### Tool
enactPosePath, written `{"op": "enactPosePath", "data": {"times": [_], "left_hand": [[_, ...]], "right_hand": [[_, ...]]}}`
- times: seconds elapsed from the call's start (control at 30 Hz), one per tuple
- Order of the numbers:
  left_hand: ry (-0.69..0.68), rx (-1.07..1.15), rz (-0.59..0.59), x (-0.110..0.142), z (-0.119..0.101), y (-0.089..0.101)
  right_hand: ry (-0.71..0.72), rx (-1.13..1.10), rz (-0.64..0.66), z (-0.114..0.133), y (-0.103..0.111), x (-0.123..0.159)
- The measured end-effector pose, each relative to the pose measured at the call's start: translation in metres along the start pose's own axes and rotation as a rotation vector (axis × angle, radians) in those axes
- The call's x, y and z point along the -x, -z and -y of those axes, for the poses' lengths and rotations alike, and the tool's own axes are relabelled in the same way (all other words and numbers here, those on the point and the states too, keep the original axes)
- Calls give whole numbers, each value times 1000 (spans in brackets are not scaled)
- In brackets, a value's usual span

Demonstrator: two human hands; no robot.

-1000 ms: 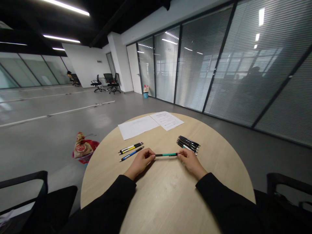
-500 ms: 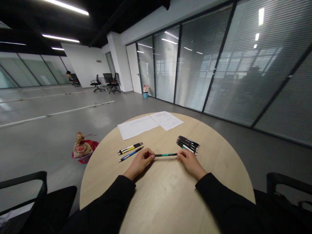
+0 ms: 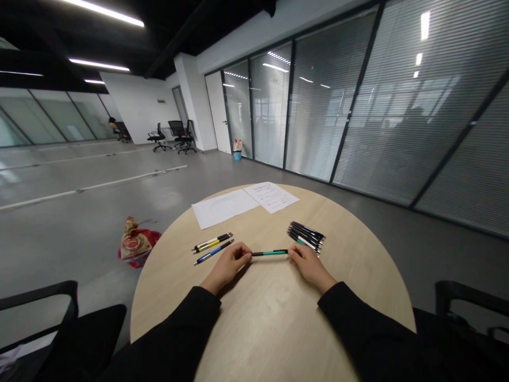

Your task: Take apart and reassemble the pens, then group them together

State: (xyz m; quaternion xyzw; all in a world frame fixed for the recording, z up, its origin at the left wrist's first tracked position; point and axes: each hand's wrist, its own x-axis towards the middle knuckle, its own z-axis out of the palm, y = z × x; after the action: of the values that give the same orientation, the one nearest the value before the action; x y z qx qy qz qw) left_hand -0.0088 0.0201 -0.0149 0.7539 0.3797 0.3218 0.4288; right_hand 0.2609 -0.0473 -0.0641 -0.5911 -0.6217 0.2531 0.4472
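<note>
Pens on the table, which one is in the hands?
The green pen, held between the left hand and right hand. The yellow pen and blue pen lie to its left, the black bundle to its right.

"What's being handled?"

"A slim pen (image 3: 269, 253), teal barrel with black ends, lying level across the lower middle of the frame."

"Held how?"

"By both ends: the left hand (image 3: 228, 267) closes around one tip, the right hand (image 3: 312, 267) pinches the other, and the teal barrel shows bare between them."
</note>
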Motion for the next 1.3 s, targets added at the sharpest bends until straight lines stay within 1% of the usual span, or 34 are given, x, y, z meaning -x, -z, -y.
{"op": "enactPosePath", "data": {"times": [0.2, 0.43, 0.6, 1.03, 1.3], "left_hand": [[-7, 5, 17, 0, 1, 1], [-9, -28, 6, 1, -3, 0], [-15, -65, -34, 1, -3, -2], [-35, -100, -30, 3, -8, -5], [-26, -149, -36, 3, -10, -8]], "right_hand": [[9, 19, 1, 3, 0, 0], [-4, -8, 1, 2, 0, 0], [-10, -1, -1, 1, 0, 0], [-13, 3, -25, 2, 2, 1], [-23, -33, 39, 4, 2, 1]]}}
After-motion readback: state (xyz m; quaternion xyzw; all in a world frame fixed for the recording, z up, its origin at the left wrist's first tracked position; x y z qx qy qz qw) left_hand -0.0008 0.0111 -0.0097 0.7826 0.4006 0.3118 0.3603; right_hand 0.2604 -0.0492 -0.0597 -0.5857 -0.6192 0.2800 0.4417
